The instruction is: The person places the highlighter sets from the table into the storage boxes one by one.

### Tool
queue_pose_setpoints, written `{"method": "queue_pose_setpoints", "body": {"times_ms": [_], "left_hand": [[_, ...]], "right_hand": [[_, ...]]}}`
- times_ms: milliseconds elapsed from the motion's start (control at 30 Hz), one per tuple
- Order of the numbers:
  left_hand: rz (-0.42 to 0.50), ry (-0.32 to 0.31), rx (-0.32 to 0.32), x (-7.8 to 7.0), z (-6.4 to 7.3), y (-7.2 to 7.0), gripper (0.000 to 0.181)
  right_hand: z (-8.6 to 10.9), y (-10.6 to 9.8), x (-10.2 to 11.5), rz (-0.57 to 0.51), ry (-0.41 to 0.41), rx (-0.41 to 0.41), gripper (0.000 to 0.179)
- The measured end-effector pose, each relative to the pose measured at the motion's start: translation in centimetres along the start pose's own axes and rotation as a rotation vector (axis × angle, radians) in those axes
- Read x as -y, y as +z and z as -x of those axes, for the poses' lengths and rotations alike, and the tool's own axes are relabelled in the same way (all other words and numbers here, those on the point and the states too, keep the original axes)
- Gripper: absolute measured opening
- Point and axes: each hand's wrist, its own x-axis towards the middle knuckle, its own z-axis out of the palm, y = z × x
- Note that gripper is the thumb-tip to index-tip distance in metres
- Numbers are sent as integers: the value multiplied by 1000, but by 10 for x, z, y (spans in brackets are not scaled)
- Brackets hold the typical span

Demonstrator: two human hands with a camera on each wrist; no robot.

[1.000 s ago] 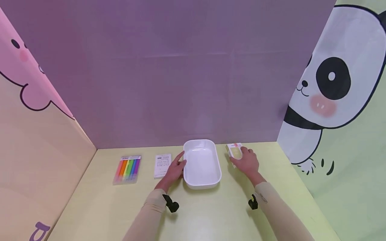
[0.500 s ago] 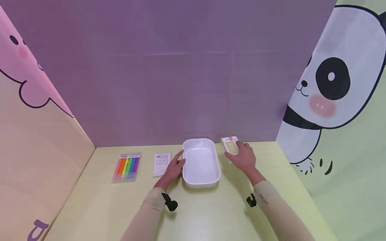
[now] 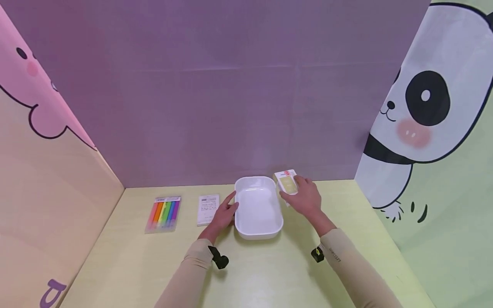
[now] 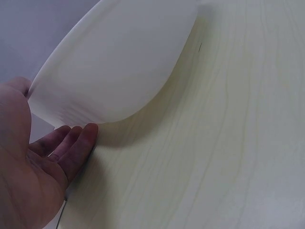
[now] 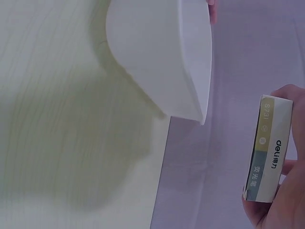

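Observation:
A white rectangular tray with rounded corners and a bare inside stands on the table in the head view. My left hand holds its left side: in the left wrist view the thumb is at the rim and the fingertips meet the lower edge of the wall. Right of the tray, my right hand grips a small white and yellow highlighter box between thumb and fingers. Seen from the right wrist, this box bears deli lettering and is held up apart from the tray.
A clear pack of rainbow-coloured highlighters lies on the table at the left. Between it and my left hand lies a flat white printed packet. A purple wall rises behind the table, with cartoon-printed panels at both sides.
My right hand has lifted the highlighter box and carried it left and away from me, to beside the tray's far right corner. My left hand stays at the tray.

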Motion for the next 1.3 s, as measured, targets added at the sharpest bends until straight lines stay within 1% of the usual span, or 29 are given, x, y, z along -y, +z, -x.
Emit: {"method": "queue_pose_setpoints", "body": {"times_ms": [100, 200, 300, 333, 433, 500, 667, 833, 1033, 1167, 1300], "left_hand": [[7, 6, 3, 0, 0, 0, 53], [9, 7, 30, -15, 10, -2, 54], [28, 5, 57, -18, 12, -4, 56], [30, 1, 56, -18, 12, -5, 56], [33, -5, 30, -5, 2, -3, 56], [21, -3, 13, -2, 1, -1, 55], [18, 5, -3, -2, 2, 0, 54], [29, 6, -1, -2, 2, 0, 53], [46, -5, 42, -2, -2, -3, 55], [46, -5, 67, -4, -1, -4, 56], [41, -15, 42, -4, 1, -2, 56]], "right_hand": [[0, 1, 4, -3, -11, -2, 74], [1, 3, 9, -4, -24, 0, 74], [2, 5, 14, -1, -26, 7, 74], [2, 5, 16, -3, -27, 9, 74], [3, 7, 22, -6, -29, 23, 74], [4, 7, 26, -8, -34, 26, 74], [5, 10, 35, -6, -47, 36, 74], [6, 13, 43, -10, -57, 48, 74], [9, 14, 53, -15, -76, 38, 74], [10, 18, 57, -13, -91, 40, 74], [10, 23, 60, -3, -87, 53, 75]]}}
